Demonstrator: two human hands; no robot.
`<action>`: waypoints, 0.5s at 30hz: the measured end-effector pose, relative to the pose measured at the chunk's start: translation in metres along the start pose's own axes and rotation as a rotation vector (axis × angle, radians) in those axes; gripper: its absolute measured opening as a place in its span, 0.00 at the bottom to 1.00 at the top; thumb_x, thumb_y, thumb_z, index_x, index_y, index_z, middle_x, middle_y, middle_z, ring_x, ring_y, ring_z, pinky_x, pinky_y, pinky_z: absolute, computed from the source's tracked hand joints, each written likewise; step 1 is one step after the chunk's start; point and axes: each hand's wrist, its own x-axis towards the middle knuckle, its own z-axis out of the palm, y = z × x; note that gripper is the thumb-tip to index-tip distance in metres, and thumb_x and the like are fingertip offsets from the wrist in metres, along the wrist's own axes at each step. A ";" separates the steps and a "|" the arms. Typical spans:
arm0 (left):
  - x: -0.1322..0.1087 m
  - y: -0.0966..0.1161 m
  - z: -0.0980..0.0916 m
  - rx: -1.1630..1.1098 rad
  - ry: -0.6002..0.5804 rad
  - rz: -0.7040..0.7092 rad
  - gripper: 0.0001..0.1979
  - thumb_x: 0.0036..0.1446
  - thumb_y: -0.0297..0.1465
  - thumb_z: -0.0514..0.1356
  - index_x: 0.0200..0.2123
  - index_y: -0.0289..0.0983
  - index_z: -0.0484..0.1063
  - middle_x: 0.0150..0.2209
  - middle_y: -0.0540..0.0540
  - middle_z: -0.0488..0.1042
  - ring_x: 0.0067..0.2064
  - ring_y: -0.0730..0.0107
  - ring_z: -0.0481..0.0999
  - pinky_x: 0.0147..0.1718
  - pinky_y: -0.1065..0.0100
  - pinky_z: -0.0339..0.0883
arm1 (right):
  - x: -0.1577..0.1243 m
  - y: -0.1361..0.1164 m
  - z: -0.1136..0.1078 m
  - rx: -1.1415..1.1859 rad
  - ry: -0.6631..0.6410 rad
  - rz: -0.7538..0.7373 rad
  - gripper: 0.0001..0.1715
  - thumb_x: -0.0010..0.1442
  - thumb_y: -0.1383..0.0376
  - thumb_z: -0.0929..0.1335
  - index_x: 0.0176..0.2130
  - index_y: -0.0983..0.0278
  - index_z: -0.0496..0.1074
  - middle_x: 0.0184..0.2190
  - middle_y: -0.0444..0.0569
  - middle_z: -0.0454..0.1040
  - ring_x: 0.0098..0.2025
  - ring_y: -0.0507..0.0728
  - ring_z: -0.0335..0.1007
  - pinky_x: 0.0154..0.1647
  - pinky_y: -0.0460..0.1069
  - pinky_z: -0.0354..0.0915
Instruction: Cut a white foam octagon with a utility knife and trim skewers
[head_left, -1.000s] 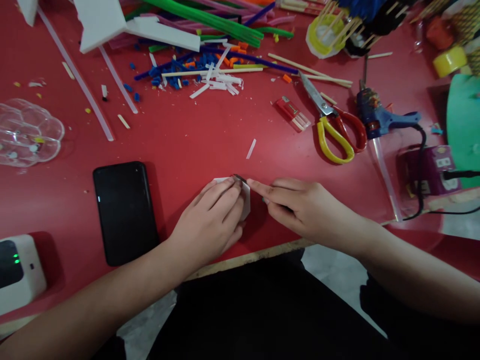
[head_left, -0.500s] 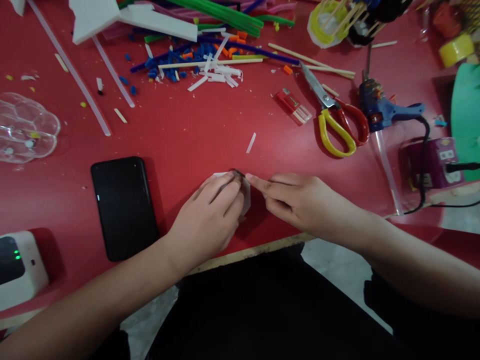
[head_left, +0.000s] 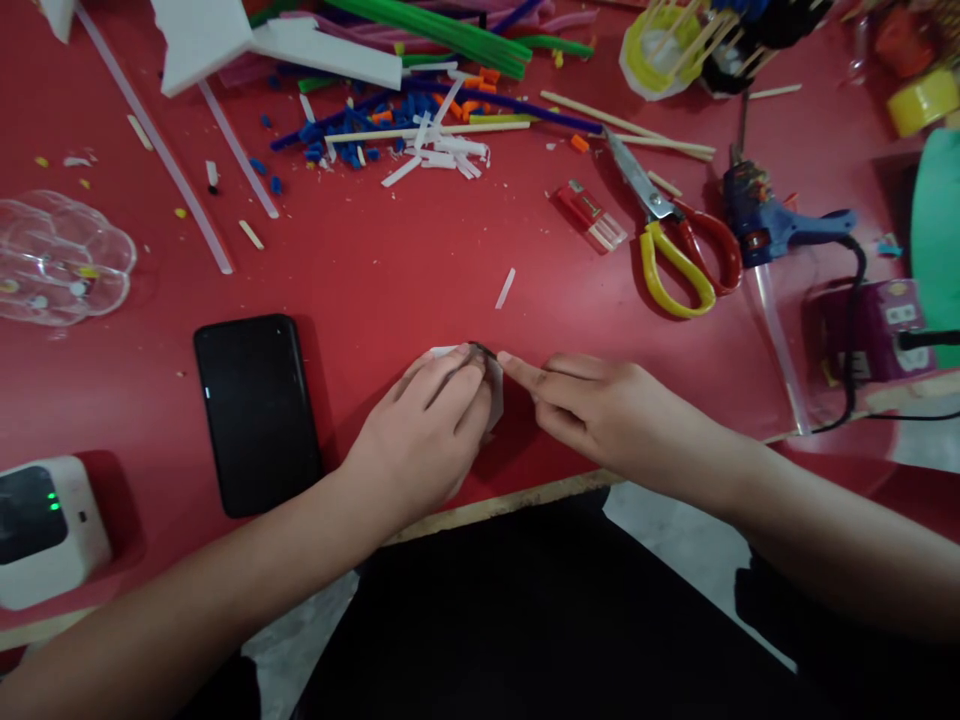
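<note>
Right of the phone (head_left: 259, 415), left hand (head_left: 424, 425) clasps white piece (head_left: 497, 393), probably light, stiff, best held by edges; right hand (head_left: 600, 402): grip unclear.

Left forearm (head_left: 262, 560): bare, angled inward from lower left. Left hand (head_left: 420, 430): back upward, fingers bent, closed together. Right forearm (head_left: 810, 530): bare, angled inward from lower right. Right hand (head_left: 600, 405): index finger extended, fingertip just beside left fingers; remaining fingers curled.

There is one left hand (head_left: 427, 425), one right hand (head_left: 604, 408), one phone (head_left: 257, 415), one glue gun (head_left: 761, 218) and one pair of scissors (head_left: 657, 205).
</note>
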 end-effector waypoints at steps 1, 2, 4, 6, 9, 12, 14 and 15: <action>0.000 0.000 0.000 0.003 -0.003 -0.004 0.24 0.63 0.28 0.53 0.59 0.20 0.65 0.55 0.28 0.73 0.60 0.44 0.71 0.60 0.48 0.69 | -0.001 0.000 -0.001 0.001 -0.003 0.001 0.25 0.70 0.67 0.59 0.62 0.69 0.69 0.34 0.52 0.77 0.33 0.54 0.73 0.37 0.49 0.73; 0.000 0.000 0.000 0.007 -0.003 -0.006 0.24 0.63 0.28 0.53 0.59 0.20 0.65 0.55 0.28 0.73 0.60 0.44 0.71 0.60 0.48 0.69 | -0.002 -0.001 -0.001 -0.003 -0.006 0.003 0.25 0.70 0.68 0.59 0.62 0.69 0.69 0.34 0.52 0.77 0.33 0.54 0.73 0.38 0.49 0.73; 0.001 0.000 -0.001 0.008 0.003 0.002 0.24 0.62 0.27 0.53 0.59 0.19 0.66 0.55 0.28 0.73 0.59 0.43 0.72 0.59 0.47 0.70 | -0.003 -0.002 -0.001 -0.023 -0.019 0.007 0.25 0.70 0.67 0.59 0.62 0.69 0.69 0.35 0.52 0.77 0.34 0.54 0.74 0.38 0.50 0.73; 0.002 0.000 -0.001 -0.001 0.005 0.007 0.24 0.62 0.27 0.53 0.58 0.19 0.66 0.54 0.28 0.73 0.59 0.43 0.72 0.59 0.47 0.70 | -0.005 -0.004 -0.001 -0.058 -0.046 0.010 0.26 0.70 0.67 0.59 0.64 0.70 0.67 0.35 0.53 0.77 0.34 0.55 0.74 0.39 0.50 0.74; 0.003 0.001 -0.002 -0.016 -0.003 -0.003 0.24 0.61 0.26 0.54 0.58 0.20 0.66 0.55 0.28 0.73 0.59 0.43 0.72 0.59 0.47 0.70 | -0.007 -0.005 -0.001 -0.102 -0.076 0.004 0.28 0.70 0.68 0.58 0.66 0.73 0.63 0.35 0.55 0.77 0.34 0.56 0.74 0.39 0.52 0.75; 0.003 0.002 -0.002 -0.030 -0.002 -0.017 0.23 0.61 0.26 0.55 0.58 0.21 0.67 0.55 0.28 0.73 0.59 0.44 0.71 0.59 0.47 0.69 | -0.009 -0.005 -0.002 -0.102 -0.046 -0.008 0.28 0.70 0.68 0.59 0.66 0.71 0.64 0.37 0.55 0.78 0.35 0.55 0.75 0.40 0.51 0.75; 0.002 0.002 -0.002 -0.041 -0.002 -0.027 0.23 0.62 0.26 0.55 0.58 0.22 0.67 0.55 0.28 0.73 0.60 0.44 0.71 0.59 0.46 0.69 | -0.011 -0.005 -0.002 -0.097 -0.024 -0.016 0.27 0.70 0.68 0.59 0.65 0.69 0.65 0.37 0.54 0.78 0.35 0.55 0.75 0.39 0.50 0.76; 0.002 0.002 -0.002 -0.045 -0.004 -0.031 0.22 0.62 0.26 0.55 0.58 0.22 0.67 0.55 0.28 0.73 0.60 0.44 0.71 0.59 0.46 0.69 | -0.012 -0.005 -0.002 -0.094 -0.020 -0.019 0.27 0.69 0.68 0.60 0.65 0.69 0.66 0.37 0.54 0.78 0.35 0.54 0.75 0.38 0.50 0.76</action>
